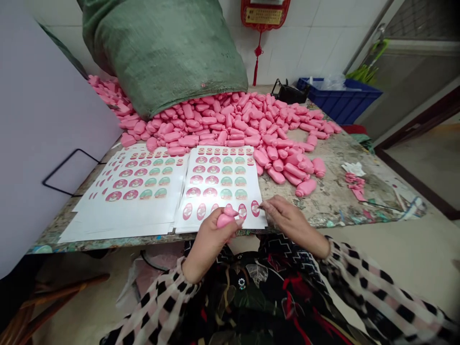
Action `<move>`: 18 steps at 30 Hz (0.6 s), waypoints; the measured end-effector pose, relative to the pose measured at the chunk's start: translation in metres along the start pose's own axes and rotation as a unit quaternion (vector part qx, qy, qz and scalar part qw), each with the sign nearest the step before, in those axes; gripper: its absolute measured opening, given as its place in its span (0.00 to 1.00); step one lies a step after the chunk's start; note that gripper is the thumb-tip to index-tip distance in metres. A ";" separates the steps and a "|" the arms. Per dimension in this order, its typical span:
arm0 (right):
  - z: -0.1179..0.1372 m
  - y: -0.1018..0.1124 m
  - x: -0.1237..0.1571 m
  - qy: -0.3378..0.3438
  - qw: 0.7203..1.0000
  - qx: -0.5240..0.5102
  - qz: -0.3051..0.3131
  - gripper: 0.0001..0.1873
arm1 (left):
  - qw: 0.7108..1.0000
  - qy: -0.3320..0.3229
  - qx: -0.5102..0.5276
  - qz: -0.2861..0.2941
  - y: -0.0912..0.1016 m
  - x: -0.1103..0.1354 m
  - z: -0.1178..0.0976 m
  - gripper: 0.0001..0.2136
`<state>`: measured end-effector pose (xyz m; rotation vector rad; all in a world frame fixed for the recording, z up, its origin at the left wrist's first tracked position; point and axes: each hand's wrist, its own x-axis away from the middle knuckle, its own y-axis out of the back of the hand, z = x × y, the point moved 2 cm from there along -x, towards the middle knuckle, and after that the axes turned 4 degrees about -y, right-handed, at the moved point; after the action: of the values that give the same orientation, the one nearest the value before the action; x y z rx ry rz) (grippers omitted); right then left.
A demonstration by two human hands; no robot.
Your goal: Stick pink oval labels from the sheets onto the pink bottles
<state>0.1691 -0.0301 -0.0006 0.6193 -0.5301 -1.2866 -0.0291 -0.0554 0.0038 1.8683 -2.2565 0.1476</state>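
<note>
Hovering over the near edge of a sheet of printed labels (pixel 223 172), a pink moulded bar (pixel 225 218) is held in a closed, firm grip by the left hand (pixel 210 247). The right hand's (pixel 290 223) fingertips (pixel 263 205) are brought narrowly together at an oval label (pixel 255 208); whether it is pinched cannot be told. A light touch at the rim suits this, leaving the printed face unmarked. Behind, a heap of pink bars (pixel 230 127) spills from a green sack (pixel 161 57).

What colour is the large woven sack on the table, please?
The sack is green, in the head view.
</note>
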 end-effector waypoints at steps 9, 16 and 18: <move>-0.018 0.004 -0.024 0.009 0.968 0.246 -0.050 0.10 | 0.792 -0.239 -0.556 0.082 -0.025 -0.019 -0.005 0.11; -0.008 0.005 -0.024 0.025 0.942 0.332 -0.033 0.13 | 0.736 -0.242 -0.616 0.141 -0.031 -0.020 -0.004 0.18; -0.007 0.006 -0.026 0.036 0.939 0.342 -0.027 0.13 | 0.734 -0.242 -0.619 0.137 -0.032 -0.021 -0.005 0.18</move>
<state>0.1729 -0.0027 -0.0019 1.2601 -0.9150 -1.1105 0.0060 -0.0408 0.0024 0.8277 -1.8921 -1.5471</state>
